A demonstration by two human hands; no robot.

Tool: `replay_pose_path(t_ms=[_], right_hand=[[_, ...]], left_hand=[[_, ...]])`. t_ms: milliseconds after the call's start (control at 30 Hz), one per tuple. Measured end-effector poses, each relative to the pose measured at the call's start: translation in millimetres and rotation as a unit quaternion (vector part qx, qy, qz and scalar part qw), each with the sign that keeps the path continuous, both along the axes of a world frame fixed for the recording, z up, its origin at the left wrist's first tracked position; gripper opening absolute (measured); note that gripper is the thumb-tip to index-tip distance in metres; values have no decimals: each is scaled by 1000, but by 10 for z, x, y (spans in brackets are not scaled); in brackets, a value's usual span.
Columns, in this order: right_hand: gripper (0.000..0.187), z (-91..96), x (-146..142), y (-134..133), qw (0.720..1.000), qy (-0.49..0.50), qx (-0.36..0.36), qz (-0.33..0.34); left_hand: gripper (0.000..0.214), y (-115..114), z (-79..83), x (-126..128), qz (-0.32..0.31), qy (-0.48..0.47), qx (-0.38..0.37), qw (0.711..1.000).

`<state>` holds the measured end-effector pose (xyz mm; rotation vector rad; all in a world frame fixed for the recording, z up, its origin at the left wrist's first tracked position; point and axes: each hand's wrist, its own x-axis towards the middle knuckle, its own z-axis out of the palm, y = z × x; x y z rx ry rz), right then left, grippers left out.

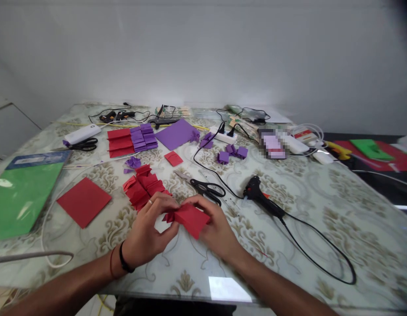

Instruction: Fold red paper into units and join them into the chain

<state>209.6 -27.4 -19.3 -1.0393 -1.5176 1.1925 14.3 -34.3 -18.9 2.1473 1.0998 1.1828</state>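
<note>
Between my two hands is a folded piece of red paper (192,219), held over the near middle of the table. My left hand (154,230) pinches its left end between thumb and fingers. On the other side, my right hand (216,224) grips it, with some fingers hidden behind the paper. Just beyond my left hand lies a cluster of pleated red paper pieces (142,186). Black-handled scissors (206,188) rest past my right hand, blades pointing left. A flat red paper square (84,202) lies to the left.
A black glue gun (264,197) with a looping cable lies at right. Purple paper (177,134), folded purple pieces (223,157) and a white power strip (225,136) are farther back. Another pair of scissors (87,145) and a green paper pack (29,197) are at left.
</note>
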Motion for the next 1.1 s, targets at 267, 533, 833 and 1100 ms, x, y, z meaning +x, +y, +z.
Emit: replay_pose_path(t_ms=[267, 533, 833, 1100], right_hand=[[37, -15, 84, 17, 983, -68, 159, -56], [34, -15, 96, 3, 974, -91, 201, -46], [28, 33, 92, 23, 985, -52, 163, -30], [31, -48, 73, 28, 995, 92, 33, 29]], left_hand=[[37, -71, 46, -94, -75, 12, -118, 990], [35, -44, 70, -45, -88, -43, -229, 969], [38, -13, 50, -61, -47, 54, -25, 997], [19, -27, 35, -86, -7, 23, 58, 998]])
